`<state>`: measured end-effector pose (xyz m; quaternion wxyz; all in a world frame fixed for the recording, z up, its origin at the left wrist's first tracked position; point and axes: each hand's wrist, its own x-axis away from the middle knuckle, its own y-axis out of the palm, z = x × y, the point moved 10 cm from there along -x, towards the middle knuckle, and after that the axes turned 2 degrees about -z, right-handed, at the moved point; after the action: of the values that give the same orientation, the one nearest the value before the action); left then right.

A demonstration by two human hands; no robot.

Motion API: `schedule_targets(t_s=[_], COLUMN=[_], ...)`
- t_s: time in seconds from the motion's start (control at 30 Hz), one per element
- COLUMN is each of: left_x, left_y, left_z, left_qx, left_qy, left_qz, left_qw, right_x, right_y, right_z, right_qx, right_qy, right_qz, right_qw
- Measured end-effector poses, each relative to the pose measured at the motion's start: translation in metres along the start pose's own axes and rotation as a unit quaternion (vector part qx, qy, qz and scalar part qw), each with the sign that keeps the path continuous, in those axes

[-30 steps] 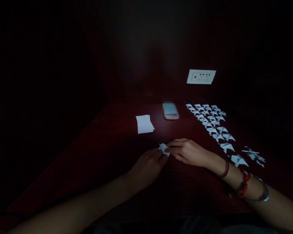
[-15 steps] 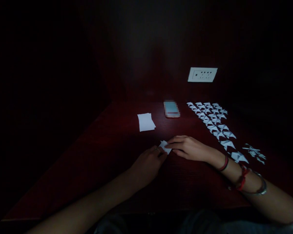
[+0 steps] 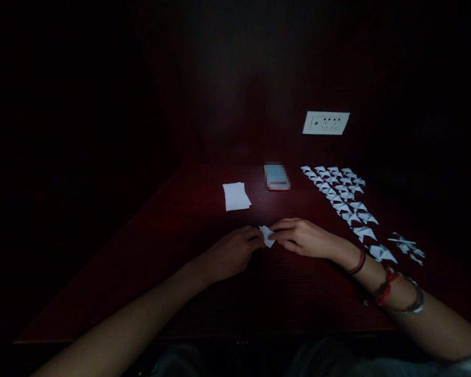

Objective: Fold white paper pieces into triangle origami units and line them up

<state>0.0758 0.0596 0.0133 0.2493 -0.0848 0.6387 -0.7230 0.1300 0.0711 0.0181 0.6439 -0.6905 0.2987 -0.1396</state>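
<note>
Between my two hands a small folded piece of white paper (image 3: 267, 236) lies on the dark red table. My left hand (image 3: 235, 252), with a ring on one finger, pinches the paper's left edge. From the other side my right hand (image 3: 304, 238) grips the paper's right part, its fingertips covering that edge. Just beyond the hands rests a stack of white paper squares (image 3: 236, 197). To the right of my right hand stand rows of folded white paper pieces (image 3: 343, 195), the nearest one (image 3: 382, 253) close to my wrist.
A phone-like object (image 3: 277, 177), blurred out, lies near the back wall. Thin white paper scraps (image 3: 407, 246) are heaped at the right. A white socket panel (image 3: 326, 123) is set in the wall. The table's front edge (image 3: 204, 337) runs below my forearms.
My left hand has shifted slightly away from me and its fingers have changed position on the folded paper's left side. My right hand has stayed almost in place.
</note>
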Motion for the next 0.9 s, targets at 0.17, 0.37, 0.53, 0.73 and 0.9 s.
schedule_targets(t_s=[0.17, 0.37, 0.53, 0.73, 0.9], left_x=[-0.001, -0.002, 0.001, 0.001, -0.001], left_y=[0.003, 0.003, 0.000, -0.006, 0.001], left_z=[0.001, 0.005, 0.008, 0.008, -0.005], left_qx=[-0.022, -0.066, -0.096, -0.130, -0.119], left_qy=[0.002, 0.000, -0.005, 0.003, -0.038], left_qz=[-0.017, -0.022, -0.038, -0.014, -0.006], left_qw=[1.000, 0.998, 0.995, 0.991, 0.992], right_x=[0.000, -0.001, -0.003, -0.004, -0.005], right_y=[0.000, -0.003, -0.002, -0.001, -0.003], right_z=[0.000, -0.002, -0.002, 0.001, -0.001], right_qx=[0.010, 0.017, 0.023, 0.013, 0.001], right_qy=[0.005, 0.005, 0.010, 0.014, 0.004], right_qz=[-0.003, -0.006, -0.015, -0.013, -0.011], right_qw=[1.000, 1.000, 1.000, 1.000, 1.000])
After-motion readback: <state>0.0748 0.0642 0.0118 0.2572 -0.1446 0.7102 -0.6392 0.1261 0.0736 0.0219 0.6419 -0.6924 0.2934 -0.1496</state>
